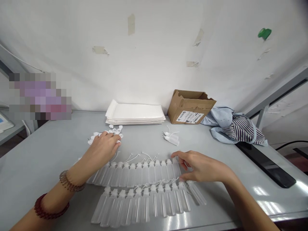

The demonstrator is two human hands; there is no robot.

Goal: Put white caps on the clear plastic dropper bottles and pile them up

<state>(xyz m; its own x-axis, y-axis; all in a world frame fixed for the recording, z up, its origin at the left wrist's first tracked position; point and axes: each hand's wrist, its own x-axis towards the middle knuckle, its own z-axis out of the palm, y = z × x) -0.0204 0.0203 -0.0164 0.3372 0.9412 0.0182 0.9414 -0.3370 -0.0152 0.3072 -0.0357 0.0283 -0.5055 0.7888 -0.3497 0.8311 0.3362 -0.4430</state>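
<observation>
My left hand (106,142) reaches over a small pile of white caps (115,131) beyond the bottles. Its fingers are bent down, and a white cap shows at the fingertips. My right hand (192,165) is at the right end of the back row of clear plastic squeeze bottles (144,173), thumb and forefinger apart around the end bottle's upper part. Whether it touches that bottle I cannot tell. A front row of similar bottles (137,205) lies closer to me, with thin white straps at their necks. One bottle (197,192) lies slanted at its right end.
Two small needle-tipped bottles (172,138) lie farther back. Against the wall are a stack of white padded sheets or envelopes (137,112) and an open cardboard box (190,109). Bundled cloth (240,126) and a long black object (267,165) lie on the right of the grey table (36,160).
</observation>
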